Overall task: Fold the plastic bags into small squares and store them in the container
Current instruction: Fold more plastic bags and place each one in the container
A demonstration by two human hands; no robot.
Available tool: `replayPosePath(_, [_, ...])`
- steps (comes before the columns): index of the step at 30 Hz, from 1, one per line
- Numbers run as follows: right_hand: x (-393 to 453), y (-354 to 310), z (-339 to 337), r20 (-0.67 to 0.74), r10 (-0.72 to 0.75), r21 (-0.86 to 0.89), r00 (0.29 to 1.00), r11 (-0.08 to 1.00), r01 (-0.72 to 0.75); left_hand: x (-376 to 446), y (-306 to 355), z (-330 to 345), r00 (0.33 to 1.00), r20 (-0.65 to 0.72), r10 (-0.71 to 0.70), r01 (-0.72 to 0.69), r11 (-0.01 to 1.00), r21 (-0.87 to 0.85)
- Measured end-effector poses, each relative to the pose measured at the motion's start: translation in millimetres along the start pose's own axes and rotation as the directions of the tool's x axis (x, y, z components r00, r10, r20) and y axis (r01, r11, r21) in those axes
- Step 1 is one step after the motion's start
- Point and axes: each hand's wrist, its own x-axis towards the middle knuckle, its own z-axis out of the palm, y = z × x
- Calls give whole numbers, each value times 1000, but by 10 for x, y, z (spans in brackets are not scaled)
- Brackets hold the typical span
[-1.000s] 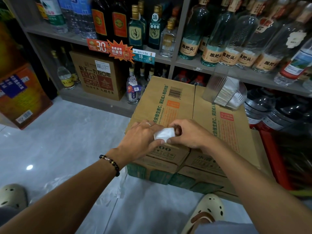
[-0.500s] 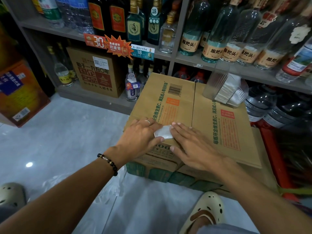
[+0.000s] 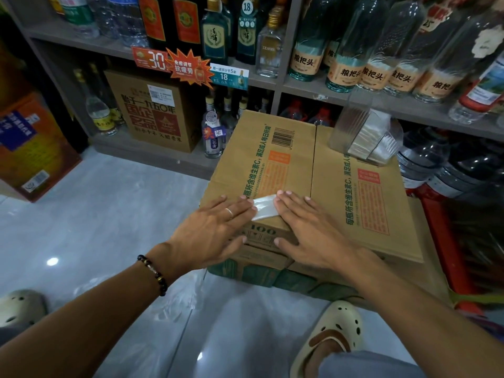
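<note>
On the shelf (image 3: pixel 191 159) at left, orange tags (image 3: pixel 174 65) read "30" and "18". The left hand (image 3: pixel 215 230), fingers straight and spread wide, presses the folded plastic bag (image 3: pixel 264 208) onto a cardboard box (image 3: pixel 341 192) printed "维生素C". The right hand (image 3: pixel 305 227) now lies flat too, no longer curled. A clear container (image 3: pixel 365 137) sits on the box's far right corner.

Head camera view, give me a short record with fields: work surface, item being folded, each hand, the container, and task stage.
work surface: cardboard box on the floor
item: folded plastic bag, a small white strip at the box's near edge
left hand: flat, fingers straight, pressing the bag's left side
right hand: flat, pressing the bag's right side
container: clear plastic container at the box's far right corner, folded bags inside
stage: bag being flattened, not yet stored
</note>
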Motion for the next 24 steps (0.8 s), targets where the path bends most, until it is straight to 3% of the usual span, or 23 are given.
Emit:
replayPosePath(5, [35, -40, -23, 16, 7, 16, 1000, 1000, -7, -82, 9, -142, 994, -106, -14, 12, 1000, -16])
replayPosePath(8, [40, -63, -45, 19, -16, 4, 1000, 1000, 16, -163, 118, -186, 954, -169, -246, 233, 968, -95])
replayPosePath(10, [36, -113, -56, 32, -45, -6, 998, 999, 46, -175, 235, -229, 851, -76, -520, 492, 839, -232])
replayPosePath(12, [37, -168, -58, 23, -84, -3, 996, 996, 84, -127, 300, -231, 707, 42, -706, 659, 636, -401])
replayPosePath(15, [54, -232, -44, -17, -129, 1, 991, 992, 129, -16, 316, -223, 533, 177, -828, 692, 306, -654])
replayPosePath(17, [58, -246, -44, -14, -133, 9, 991, 991, 133, 42, 326, -217, 471, 228, -852, 695, 199, -691])
replayPosePath(19, [45, -270, -80, -14, -119, 74, 993, 990, 119, 76, 337, -229, 463, 252, -850, 682, 160, -714])
replayPosePath(21, [32, -288, -157, -80, -49, 283, 996, 957, 70, 95, 332, -269, 495, 262, -829, 662, 165, -731])
replayPosePath(24, [25, -279, -316, -135, 232, 713, 963, 698, -68, 128, 317, -401, 605, 290, -742, 607, 194, -770])
